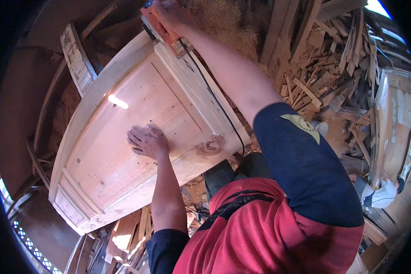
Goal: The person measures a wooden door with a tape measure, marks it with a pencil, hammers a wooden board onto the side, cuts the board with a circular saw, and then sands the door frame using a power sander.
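A large pale wooden panel (pixel 123 123) with a curved edge and grooved mouldings lies in front of me. My left hand (pixel 150 141) rests on its face, fingers spread a little, holding nothing. At the panel's far end, my right hand (pixel 171 16) grips an orange corded power tool (pixel 172 40). The tool sits on the panel's far edge; whether it is a planer or a sander I cannot tell. Its black cord (pixel 210 86) runs back along the panel's right side toward me. A dark knot (pixel 211 145) shows near the panel's right corner.
Scrap wood (pixel 313 86) lies heaped on the right, with long boards (pixel 283 32) behind it. Sawdust (pixel 214 20) covers the ground beyond the panel. A worn plank (pixel 77 61) stands out past the curved edge. More wood offcuts (pixel 128 233) lie below the panel at the near left.
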A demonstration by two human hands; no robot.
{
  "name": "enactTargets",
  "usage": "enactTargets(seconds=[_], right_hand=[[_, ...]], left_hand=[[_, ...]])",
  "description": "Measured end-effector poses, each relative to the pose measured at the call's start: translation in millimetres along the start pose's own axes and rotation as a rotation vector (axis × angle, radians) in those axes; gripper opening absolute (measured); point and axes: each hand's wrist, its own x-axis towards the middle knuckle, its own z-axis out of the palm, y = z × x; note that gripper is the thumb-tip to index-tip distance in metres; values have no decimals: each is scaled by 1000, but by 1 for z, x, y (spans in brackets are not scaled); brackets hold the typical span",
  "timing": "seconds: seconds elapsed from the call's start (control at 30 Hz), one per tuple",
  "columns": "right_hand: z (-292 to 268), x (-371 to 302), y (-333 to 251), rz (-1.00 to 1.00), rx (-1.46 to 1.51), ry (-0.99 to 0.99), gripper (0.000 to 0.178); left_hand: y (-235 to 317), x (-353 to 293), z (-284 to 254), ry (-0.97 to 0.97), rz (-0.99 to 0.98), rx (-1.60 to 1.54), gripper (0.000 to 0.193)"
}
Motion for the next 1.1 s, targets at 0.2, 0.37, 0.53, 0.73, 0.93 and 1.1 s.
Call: enactTargets(seconds=[0.2, 0.37, 0.53, 0.73, 0.93, 1.1], right_hand=[[-44, -216, -5, 250, 135, -38, 52], [-92, -460, -40, 606, 275, -55, 39], [-106, -522, -43, 658, 217, -77, 45], [-84, -447, -46, 580, 191, -77, 48], [-54, -366, -23, 576, 254, -111, 49], [-31, -288, -19, 444, 208, -118, 50]], left_hand=[[-6, -1, 0, 21, 11, 13, 67], [1, 1, -4, 18, 10, -3, 67], [4, 0, -11, -73, -30, -17, 67], [2, 3, -7, -57, -37, -9, 67], [-3, 4, -1, 56, -5, -1, 63], [-3, 6, -6, 9, -29, -12, 65]])
